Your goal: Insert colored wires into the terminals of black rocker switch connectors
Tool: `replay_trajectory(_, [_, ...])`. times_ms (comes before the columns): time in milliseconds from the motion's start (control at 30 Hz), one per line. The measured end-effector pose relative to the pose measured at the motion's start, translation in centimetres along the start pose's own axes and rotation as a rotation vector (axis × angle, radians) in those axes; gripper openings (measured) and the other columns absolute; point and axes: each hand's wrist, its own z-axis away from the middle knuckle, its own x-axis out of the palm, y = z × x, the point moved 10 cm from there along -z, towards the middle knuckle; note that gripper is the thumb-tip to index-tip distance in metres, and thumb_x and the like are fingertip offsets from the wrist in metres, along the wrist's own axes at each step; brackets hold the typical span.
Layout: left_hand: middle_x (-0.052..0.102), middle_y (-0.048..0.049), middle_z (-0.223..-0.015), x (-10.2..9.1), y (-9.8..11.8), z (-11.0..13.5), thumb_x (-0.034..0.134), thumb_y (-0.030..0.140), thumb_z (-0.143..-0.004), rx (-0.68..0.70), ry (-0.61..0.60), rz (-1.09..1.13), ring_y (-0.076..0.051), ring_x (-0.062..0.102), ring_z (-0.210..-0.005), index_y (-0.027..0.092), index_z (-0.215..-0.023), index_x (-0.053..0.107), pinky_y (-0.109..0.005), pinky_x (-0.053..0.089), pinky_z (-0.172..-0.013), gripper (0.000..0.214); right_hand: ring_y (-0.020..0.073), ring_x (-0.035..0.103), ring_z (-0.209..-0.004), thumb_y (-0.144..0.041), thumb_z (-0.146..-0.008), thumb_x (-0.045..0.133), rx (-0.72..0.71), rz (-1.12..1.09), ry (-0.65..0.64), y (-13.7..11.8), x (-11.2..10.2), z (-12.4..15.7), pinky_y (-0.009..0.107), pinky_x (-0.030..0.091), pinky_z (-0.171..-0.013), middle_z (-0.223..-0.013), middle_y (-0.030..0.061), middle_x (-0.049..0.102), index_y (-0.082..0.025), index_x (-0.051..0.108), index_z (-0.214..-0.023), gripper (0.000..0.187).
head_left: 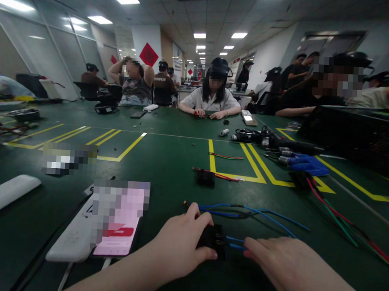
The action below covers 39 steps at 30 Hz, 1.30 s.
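My left hand (185,241) is closed around a black plastic connector block (219,242) low in the middle of the view. Thin blue wires (235,243) run from the block's right side into the fingertips of my right hand (273,255), which pinch them. Just beyond both hands, a loose bundle of blue wires (243,208) lies across the green table (170,161). Farther off rests a small black block (206,178) with red and yellow wires (225,175). What my fingers cover of the connector block is hidden.
Left of my arm lie a lit phone (123,229) and a white power bank (73,239) with cables. To the right are blue-handled tools (308,164) and red and green wires (338,215). Across the table sits a person (214,92) working with both hands.
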Motion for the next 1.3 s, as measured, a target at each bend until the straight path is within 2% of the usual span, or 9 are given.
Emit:
replay_trajectory(200, [0.047, -0.0014, -0.116, 0.0, 0.0, 0.0, 0.070, 0.042, -0.080, 0.004, 0.000, 0.015, -0.022, 0.060, -0.093, 0.029, -0.115, 0.053, -0.035, 0.047, -0.078, 0.042, 0.0156, 0.063, -0.055, -0.001, -0.086, 0.036, -0.076, 0.131, 0.220, -1.5, -3.5, 0.0, 0.028, 0.044, -0.053, -0.071, 0.0009, 0.069, -0.020, 0.059, -0.090, 0.031])
replay_trajectory(300, [0.048, -0.0015, -0.116, 0.0, 0.0, 0.0, 0.070, 0.042, -0.079, -0.001, -0.003, 0.014, -0.022, 0.060, -0.092, 0.029, -0.114, 0.053, -0.035, 0.047, -0.078, 0.041, 0.0155, 0.064, -0.054, 0.001, -0.081, 0.041, -0.060, 0.109, 0.174, -1.3, -2.8, 0.0, 0.027, 0.045, -0.052, -0.070, -0.0001, 0.069, -0.020, 0.060, -0.089, 0.030])
replay_trajectory(500, [0.047, -0.0016, -0.118, 0.0, -0.1, 0.0, 0.069, 0.043, -0.080, -0.007, -0.014, 0.003, -0.021, 0.060, -0.094, 0.029, -0.115, 0.053, -0.032, 0.046, -0.076, 0.041, 0.0137, 0.064, -0.048, 0.001, -0.071, 0.058, 0.023, 0.042, -0.055, -0.1, 0.9, 0.4, 0.023, 0.043, -0.045, -0.064, -0.0044, 0.069, -0.023, 0.061, -0.081, 0.025])
replay_trajectory(667, [0.047, -0.0010, -0.116, 0.1, -0.2, 0.0, 0.069, 0.044, -0.080, 0.006, 0.011, 0.009, -0.022, 0.060, -0.094, 0.030, -0.115, 0.052, -0.034, 0.046, -0.079, 0.041, 0.0137, 0.062, -0.048, -0.001, -0.080, 0.048, -0.035, 0.067, 0.091, -0.7, -1.2, 0.1, 0.025, 0.042, -0.047, -0.064, -0.0030, 0.067, -0.022, 0.058, -0.080, 0.023])
replay_trajectory(833, [0.048, -0.0007, -0.114, -0.1, -0.2, 0.0, 0.070, 0.042, -0.079, 0.014, 0.026, 0.029, -0.022, 0.060, -0.092, 0.029, -0.113, 0.053, -0.034, 0.047, -0.077, 0.040, 0.0177, 0.064, -0.056, 0.003, -0.081, 0.031, -0.093, 0.169, 0.237, -1.7, -3.6, 0.0, 0.030, 0.044, -0.053, -0.071, 0.0023, 0.068, -0.020, 0.058, -0.087, 0.036])
replay_trajectory(933, [0.048, -0.0007, -0.113, -0.2, -0.1, 0.0, 0.070, 0.041, -0.079, 0.014, 0.033, 0.025, -0.022, 0.060, -0.091, 0.029, -0.112, 0.053, -0.034, 0.047, -0.076, 0.039, 0.0173, 0.065, -0.058, 0.005, -0.077, 0.034, -0.076, 0.157, 0.213, -1.5, -3.1, 0.1, 0.029, 0.046, -0.056, -0.074, 0.0019, 0.070, -0.019, 0.059, -0.091, 0.038])
replay_trajectory(1167, [0.049, -0.0003, -0.114, 0.0, -0.2, 0.0, 0.070, 0.042, -0.079, 0.012, 0.038, 0.012, -0.022, 0.060, -0.090, 0.030, -0.113, 0.054, -0.035, 0.047, -0.078, 0.039, 0.0143, 0.062, -0.042, 0.000, -0.072, 0.058, 0.031, 0.061, -0.042, 0.0, 1.2, 0.3, 0.025, 0.040, -0.042, -0.059, -0.0055, 0.066, -0.023, 0.060, -0.076, 0.024])
replay_trajectory(1233, [0.049, 0.0000, -0.113, 0.0, -0.2, 0.0, 0.070, 0.042, -0.079, 0.014, 0.040, 0.021, -0.022, 0.060, -0.090, 0.031, -0.112, 0.053, -0.037, 0.047, -0.079, 0.039, 0.0144, 0.062, -0.044, 0.000, -0.071, 0.056, 0.022, 0.067, -0.023, -0.1, 0.9, 0.2, 0.025, 0.041, -0.042, -0.060, -0.0051, 0.067, -0.023, 0.060, -0.077, 0.025])
replay_trajectory(1300, [0.048, -0.0001, -0.113, 0.1, -0.3, 0.0, 0.070, 0.042, -0.079, 0.016, 0.037, 0.021, -0.022, 0.060, -0.090, 0.030, -0.112, 0.053, -0.037, 0.047, -0.079, 0.039, 0.0145, 0.063, -0.047, 0.002, -0.071, 0.050, -0.012, 0.083, 0.067, -0.5, -0.6, 0.1, 0.025, 0.043, -0.045, -0.063, -0.0036, 0.068, -0.023, 0.060, -0.080, 0.028])
